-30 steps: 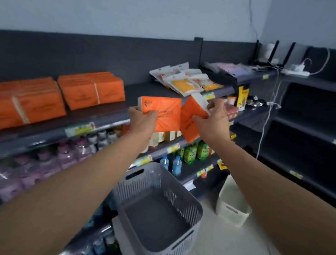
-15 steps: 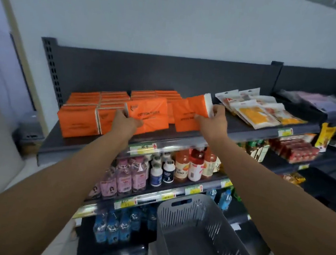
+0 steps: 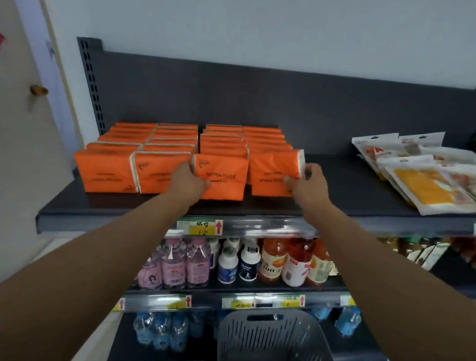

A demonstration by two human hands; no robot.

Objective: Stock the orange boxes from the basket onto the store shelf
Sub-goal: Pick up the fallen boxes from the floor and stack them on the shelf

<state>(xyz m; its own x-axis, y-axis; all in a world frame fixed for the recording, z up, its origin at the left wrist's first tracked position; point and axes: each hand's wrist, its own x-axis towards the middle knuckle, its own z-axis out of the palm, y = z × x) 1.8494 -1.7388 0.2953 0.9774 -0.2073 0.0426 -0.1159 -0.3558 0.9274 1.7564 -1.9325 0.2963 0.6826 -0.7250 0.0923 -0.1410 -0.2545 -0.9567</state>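
- Left hand (image 3: 190, 181): extended to the top shelf (image 3: 347, 186), fingers closed around the lower left corner of an orange box (image 3: 222, 178). This left box stands at the shelf front, printed face toward the camera, text upright — its left edge touches the boxes beside it.
- Right hand (image 3: 307, 184): fingers clamped on the right end of a second orange box (image 3: 273, 172), thumb on the front face, fingertips on the white end panel. This right box is tilted slightly, its print upside down; whether its base rests fully on the shelf cannot be told.
- The two held boxes stand side by side with a narrow gap between them.
- Stocked boxes (image 3: 158, 142): orange rows fill the left part of the top shelf, behind and to the left of the held pair, in close-packed lines reaching the back panel.
- Pouches (image 3: 430, 183): white and yellow packs lie flat on the right part of the same shelf, well apart from the boxes.
- Bottles (image 3: 272, 260): drinks line the shelf below, behind price tags.
- Basket (image 3: 274, 325): grey, slotted walls, low in the frame in front of the shelving — no boxes visible in the part shown.
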